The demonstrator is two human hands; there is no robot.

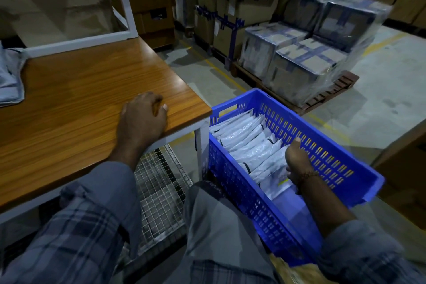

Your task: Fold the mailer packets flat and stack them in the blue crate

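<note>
Crumpled pale-blue cloth (10, 76) lies at the far left of the brown wood-grain bench (80, 90), and the left hand (140, 120) rests near the bench's front right corner, its grip loosely curled and holding nothing. Just right of the bench stands the blue slotted plastic crate (322, 136), where flat white plastic mailer packets (244, 138) are packed on edge in a row. The right hand (297, 163) reaches into the crate, its grip pinching the nearest packet.
</note>
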